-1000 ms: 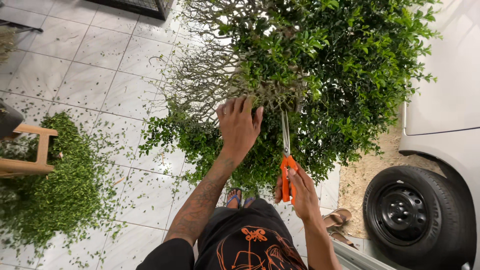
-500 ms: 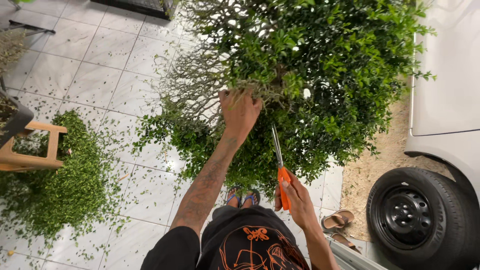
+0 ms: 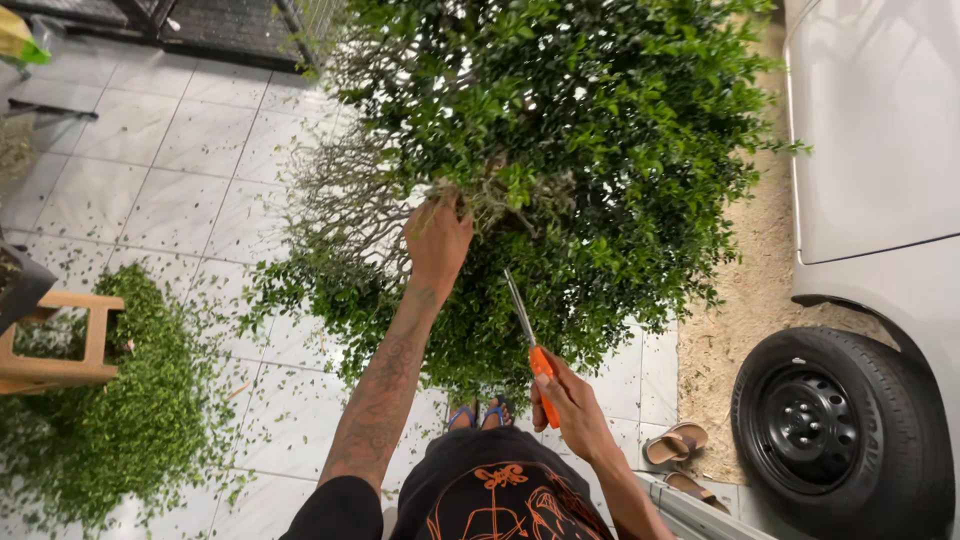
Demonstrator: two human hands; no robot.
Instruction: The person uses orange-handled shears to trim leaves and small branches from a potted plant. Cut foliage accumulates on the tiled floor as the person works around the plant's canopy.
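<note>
The left hand [image 3: 437,243] reaches far into the leafy green bush [image 3: 560,150], its fingers closed around a bunch of thin twigs at the bush's middle. The right hand [image 3: 572,405], nearer and to the right, grips orange-handled scissors [image 3: 530,345], blades pointing toward the bush. A pile of cut leaves [image 3: 110,420] lies on the tiled floor [image 3: 190,150] at left.

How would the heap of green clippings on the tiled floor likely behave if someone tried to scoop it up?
The heap of green clippings is probably light and loose: it looks like small leaves and thin twigs. It would likely sag and shed bits, since stray leaves already lie scattered over the tiled floor.
</note>
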